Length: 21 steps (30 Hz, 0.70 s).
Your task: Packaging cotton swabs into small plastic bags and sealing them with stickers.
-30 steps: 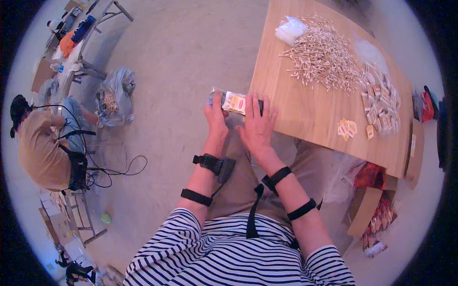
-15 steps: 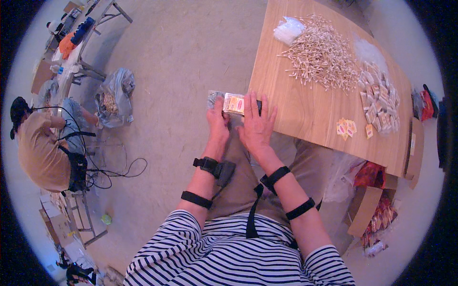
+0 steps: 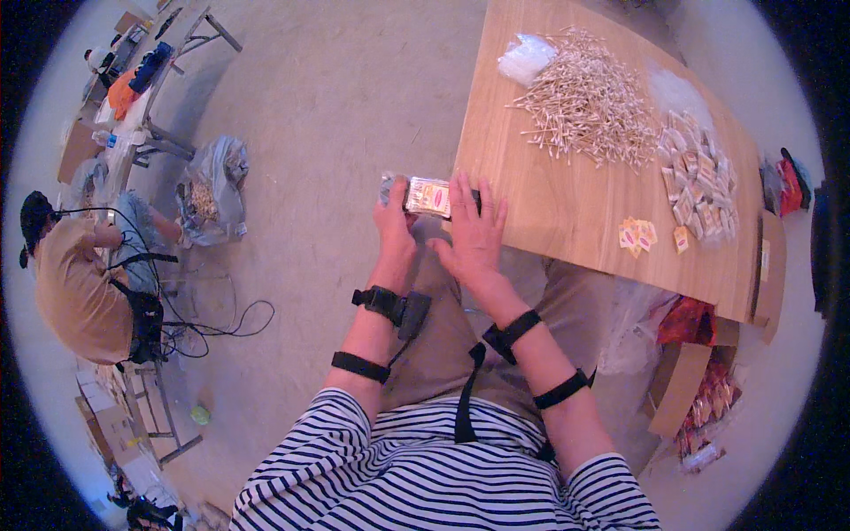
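Note:
My left hand (image 3: 395, 232) is closed on the left end of a small clear packet of cotton swabs (image 3: 431, 196) with a yellow-and-white label card inside. It is held just off the table's left edge, above my lap. My right hand (image 3: 475, 237) lies flat across the packet's right end, its fingers stretched out and the thumb apart. Something dark shows behind those fingers; I cannot tell what it is. On the wooden table (image 3: 549, 212) to the right are several yellow label cards (image 3: 637, 234), a single card (image 3: 680, 239) and a heap of loose cotton swabs (image 3: 589, 102).
Filled swab packets (image 3: 699, 181) are piled at the table's right, near clear plastic bags (image 3: 529, 60). Below its front edge stands an open cardboard box (image 3: 680, 389). At left, a co-worker (image 3: 84, 283) sits by a bench, near a grey plastic bag (image 3: 217, 190) on the floor.
The packet has shifted slightly, and its left end now sits deeper in my left hand. My right hand stays flat over the other end, its thumb further from the packet.

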Tool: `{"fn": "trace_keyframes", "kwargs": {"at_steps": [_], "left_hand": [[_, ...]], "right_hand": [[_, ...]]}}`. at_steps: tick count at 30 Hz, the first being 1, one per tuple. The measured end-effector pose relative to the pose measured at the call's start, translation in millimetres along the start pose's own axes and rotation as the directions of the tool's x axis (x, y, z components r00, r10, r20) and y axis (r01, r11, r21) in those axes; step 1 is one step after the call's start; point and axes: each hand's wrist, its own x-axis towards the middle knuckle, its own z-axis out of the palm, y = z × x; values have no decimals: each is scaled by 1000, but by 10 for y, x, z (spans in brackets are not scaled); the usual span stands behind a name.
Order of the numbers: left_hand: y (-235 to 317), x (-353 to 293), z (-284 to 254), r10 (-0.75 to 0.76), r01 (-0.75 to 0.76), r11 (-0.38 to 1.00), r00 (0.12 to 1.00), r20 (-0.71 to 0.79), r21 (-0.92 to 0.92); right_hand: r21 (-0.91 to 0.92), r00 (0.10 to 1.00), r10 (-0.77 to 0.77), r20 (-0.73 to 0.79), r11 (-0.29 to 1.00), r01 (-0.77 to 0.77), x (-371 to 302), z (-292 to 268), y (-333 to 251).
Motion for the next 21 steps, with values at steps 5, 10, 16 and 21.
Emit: {"fn": "trace_keyframes", "kwargs": {"at_steps": [5, 10, 16, 21], "left_hand": [[64, 45, -494, 44, -31, 995, 990, -131, 97], [327, -244, -416, 320, -257, 921, 928, -190, 293], [424, -615, -102, 473, -484, 727, 867, 154, 487], [368, -934, 426, 334, -601, 526, 797, 504, 602]], "right_hand": [[14, 989, 25, -144, 1000, -23, 26, -103, 515], [-286, 972, 81, -219, 947, -143, 512, -350, 974], [-260, 984, 121, -127, 954, -151, 606, -349, 1077], [-171, 987, 48, -151, 983, -73, 247, -251, 1142]]}}
